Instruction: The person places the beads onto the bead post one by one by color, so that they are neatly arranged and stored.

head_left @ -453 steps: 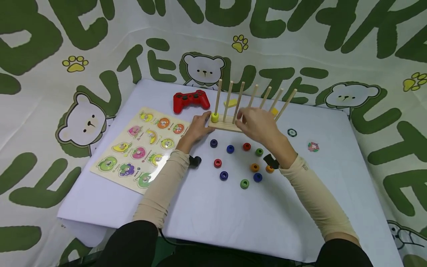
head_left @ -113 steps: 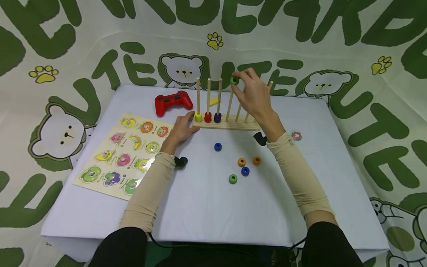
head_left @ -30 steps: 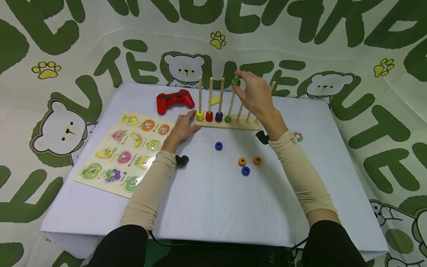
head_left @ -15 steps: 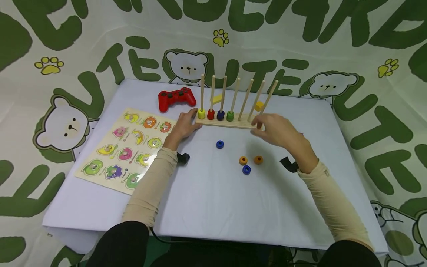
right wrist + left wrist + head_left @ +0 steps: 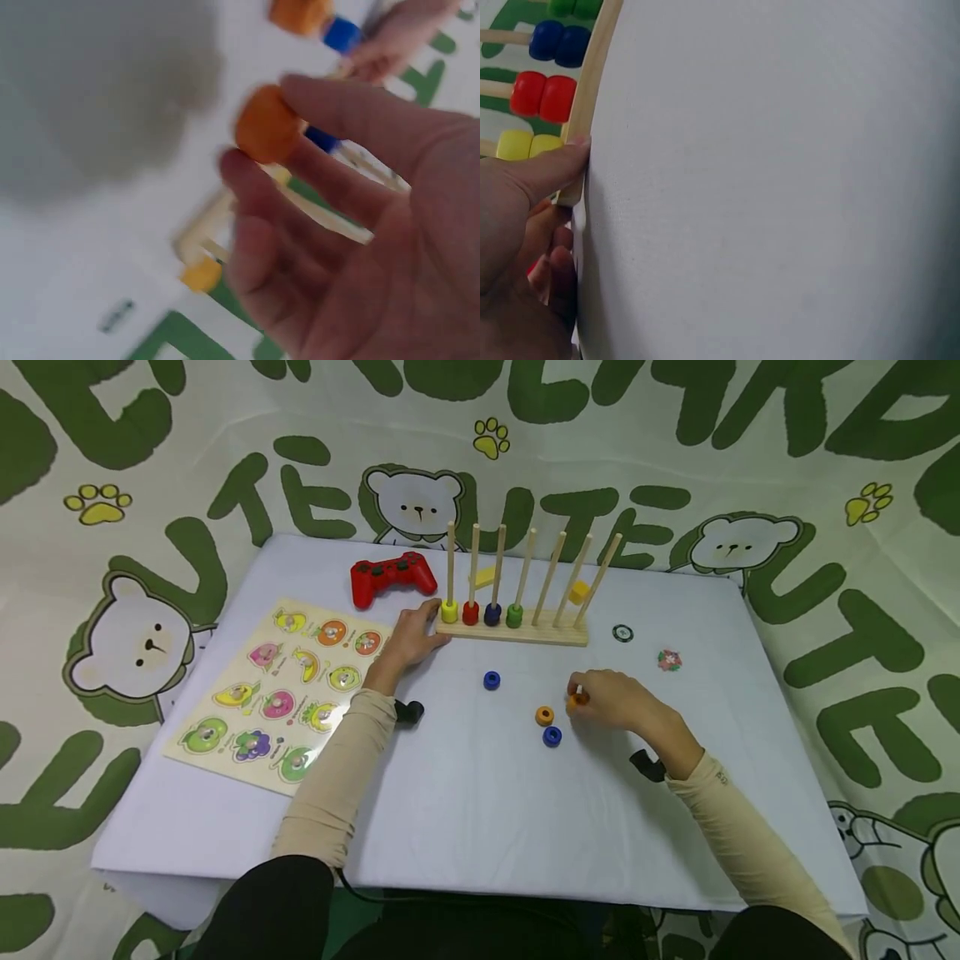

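Observation:
My left hand [image 5: 408, 639] grips the left end of a wooden peg stand [image 5: 551, 632], thumb on its front edge and fingers behind. From the left, its first pegs carry yellow beads [image 5: 515, 144], red beads [image 5: 543, 96], dark blue beads [image 5: 559, 43] and green beads [image 5: 513, 616]; three pegs at the right are bare. In front of the stand, my right hand [image 5: 618, 700] pinches an orange bead [image 5: 266, 126] between thumb and fingertips. Another orange bead [image 5: 544, 716] lies to its left, near a blue bead [image 5: 552, 737]. A second blue bead [image 5: 491, 681] lies nearer the stand.
A fruit puzzle board [image 5: 277, 693] lies at the left, with a red game controller [image 5: 393, 578] behind it. Yellow blocks [image 5: 579, 592] sit behind the stand. A round dark token [image 5: 622, 633] and a flower-like piece [image 5: 670, 661] lie at the right.
Red, dark blue and green beads have gone from the table onto pegs. Lately the right hand let go of the second green bead, came down and took hold of an orange one.

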The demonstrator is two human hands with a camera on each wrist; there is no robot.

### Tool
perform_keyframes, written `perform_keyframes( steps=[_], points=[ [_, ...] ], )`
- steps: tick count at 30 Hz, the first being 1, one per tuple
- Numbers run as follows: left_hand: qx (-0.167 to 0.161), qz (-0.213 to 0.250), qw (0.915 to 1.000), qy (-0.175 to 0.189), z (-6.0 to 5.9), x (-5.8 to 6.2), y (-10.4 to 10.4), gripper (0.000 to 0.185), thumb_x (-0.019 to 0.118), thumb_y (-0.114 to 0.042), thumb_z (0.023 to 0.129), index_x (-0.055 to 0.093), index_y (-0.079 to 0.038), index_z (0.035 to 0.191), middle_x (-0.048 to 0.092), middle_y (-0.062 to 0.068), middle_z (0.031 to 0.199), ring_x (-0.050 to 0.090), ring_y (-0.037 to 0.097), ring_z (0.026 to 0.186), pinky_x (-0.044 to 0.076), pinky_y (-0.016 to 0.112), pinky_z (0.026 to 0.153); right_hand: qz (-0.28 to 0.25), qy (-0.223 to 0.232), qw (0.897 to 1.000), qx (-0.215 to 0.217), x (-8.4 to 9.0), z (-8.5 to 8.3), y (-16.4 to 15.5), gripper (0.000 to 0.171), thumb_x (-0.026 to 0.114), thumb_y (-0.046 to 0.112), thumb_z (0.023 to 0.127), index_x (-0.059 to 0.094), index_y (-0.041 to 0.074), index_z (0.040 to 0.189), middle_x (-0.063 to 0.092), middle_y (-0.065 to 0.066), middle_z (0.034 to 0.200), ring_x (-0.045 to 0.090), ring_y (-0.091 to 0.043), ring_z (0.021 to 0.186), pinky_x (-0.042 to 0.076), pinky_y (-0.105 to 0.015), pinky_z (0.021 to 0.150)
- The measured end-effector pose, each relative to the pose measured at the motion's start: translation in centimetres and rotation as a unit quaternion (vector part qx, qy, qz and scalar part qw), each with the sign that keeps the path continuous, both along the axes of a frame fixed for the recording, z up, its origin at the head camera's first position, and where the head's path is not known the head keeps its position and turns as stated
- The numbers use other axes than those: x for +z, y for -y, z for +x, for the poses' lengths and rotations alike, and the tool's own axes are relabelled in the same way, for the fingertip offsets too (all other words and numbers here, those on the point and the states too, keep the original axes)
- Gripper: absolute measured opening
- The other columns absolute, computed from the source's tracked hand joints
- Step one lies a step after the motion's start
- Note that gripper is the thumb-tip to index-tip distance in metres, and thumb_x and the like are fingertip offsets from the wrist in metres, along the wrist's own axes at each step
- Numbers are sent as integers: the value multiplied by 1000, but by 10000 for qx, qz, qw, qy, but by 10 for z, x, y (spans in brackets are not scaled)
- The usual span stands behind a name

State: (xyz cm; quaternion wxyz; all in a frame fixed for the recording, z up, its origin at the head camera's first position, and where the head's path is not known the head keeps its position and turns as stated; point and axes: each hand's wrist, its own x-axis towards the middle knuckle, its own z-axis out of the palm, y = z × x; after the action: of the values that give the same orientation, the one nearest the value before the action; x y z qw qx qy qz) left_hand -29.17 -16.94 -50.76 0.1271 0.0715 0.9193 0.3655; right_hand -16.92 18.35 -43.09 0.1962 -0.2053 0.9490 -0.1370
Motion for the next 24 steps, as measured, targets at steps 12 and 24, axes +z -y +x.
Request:
perform_keyframes(
  steps=[12,24],
  points=[
    [-49,-11,9999,-118,3,0,-1,75,71,-24,104,33,-12,167,43,14,168,30,36,153,27,53,129,-1822,-3202,9240,-1021,82,-64,31,33,75,15,101,69,-1,130,68,-18,122,60,-29,78,45,-35,66],
    [2,-31,10000,-13,4,-1,-2,75,69,-23,105,30,-14,168,42,12,169,29,34,154,28,52,129,-1706,-3694,9040,-1310,85,-92,45,35,69,19,105,70,5,137,65,-16,124,53,-28,71,41,-37,60]
  ],
)
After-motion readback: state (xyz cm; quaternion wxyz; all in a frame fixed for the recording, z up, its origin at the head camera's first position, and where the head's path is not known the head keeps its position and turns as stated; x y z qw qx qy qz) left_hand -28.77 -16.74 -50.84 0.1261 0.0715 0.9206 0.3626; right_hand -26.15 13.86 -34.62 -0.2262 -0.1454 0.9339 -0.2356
